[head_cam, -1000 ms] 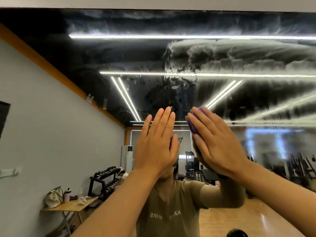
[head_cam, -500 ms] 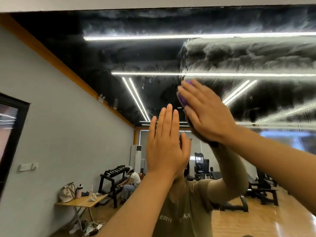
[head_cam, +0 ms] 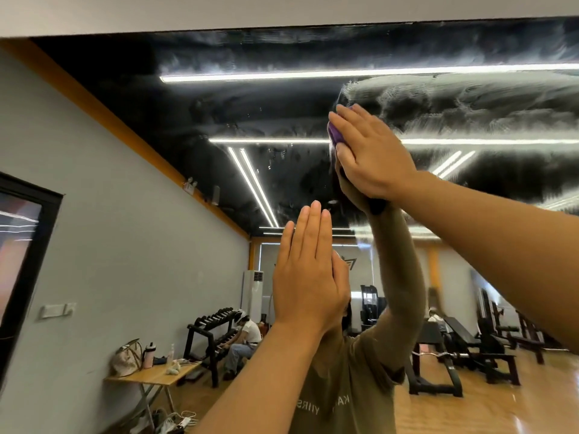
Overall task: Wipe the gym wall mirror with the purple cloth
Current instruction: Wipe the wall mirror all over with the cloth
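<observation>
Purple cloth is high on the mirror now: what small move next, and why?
Probably sweep the right hand with the purple cloth rightward: streaky haze covers the mirror there, while the glass to its left looks darker and clearer. The left hand lies flat against the glass.

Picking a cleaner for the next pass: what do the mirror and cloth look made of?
Mirror: glass by the look, glossy; it reflects the ceiling lights and gym sharply, with streaky smears of residue to the right.
Cloth: purple, matte and soft-looking, bunched under the right hand; possibly microfibre, too little shows to tell.
</observation>
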Motion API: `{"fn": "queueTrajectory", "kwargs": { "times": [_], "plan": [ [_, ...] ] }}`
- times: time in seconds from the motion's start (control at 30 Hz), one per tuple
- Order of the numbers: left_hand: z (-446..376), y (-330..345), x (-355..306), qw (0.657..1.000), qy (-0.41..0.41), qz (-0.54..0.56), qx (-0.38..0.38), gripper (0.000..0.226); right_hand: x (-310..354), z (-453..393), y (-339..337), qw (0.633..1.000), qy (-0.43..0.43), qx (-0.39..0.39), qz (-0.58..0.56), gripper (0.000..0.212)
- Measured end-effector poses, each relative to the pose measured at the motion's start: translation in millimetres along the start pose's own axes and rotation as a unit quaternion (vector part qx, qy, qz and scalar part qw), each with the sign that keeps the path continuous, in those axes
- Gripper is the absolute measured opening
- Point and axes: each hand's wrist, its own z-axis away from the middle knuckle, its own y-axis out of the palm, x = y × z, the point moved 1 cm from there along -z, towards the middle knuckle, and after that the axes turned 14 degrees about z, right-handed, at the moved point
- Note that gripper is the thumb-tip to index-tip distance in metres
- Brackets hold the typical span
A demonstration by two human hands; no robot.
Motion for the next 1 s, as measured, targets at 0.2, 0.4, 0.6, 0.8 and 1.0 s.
{"fn": "queueTrajectory", "kwargs": {
  "times": [0.2, 0.4, 0.6, 0.8, 1.0],
  "plan": [
    [-0.2, -3.4, 0.3, 0.997, -0.048, 0.053, -0.026, 0.061, 31.6, 95.2, 10.9, 0.997, -0.067, -0.031, -0.023, 0.057],
    [1.3, -11.3, 12.5, 0.998, -0.031, 0.032, 0.032, 0.058, 24.3, 192.7, 18.2, 0.975, -0.222, -0.008, 0.011, 0.053],
    [2.3, -19.0, 16.9, 0.995, -0.033, 0.034, 0.085, 0.06, -3.7, 134.1, 14.5, 0.973, -0.228, 0.003, 0.025, 0.053],
    [1.9, -20.5, 16.1, 0.995, -0.035, 0.037, 0.087, 0.061, 7.7, 91.6, 13.5, 0.998, 0.03, -0.046, -0.014, 0.059],
    [1.9, -23.3, 20.6, 0.992, -0.023, 0.047, 0.112, 0.057, 60.2, 209.6, 22.7, 0.994, -0.101, -0.039, -0.019, 0.054]
  ]
}}
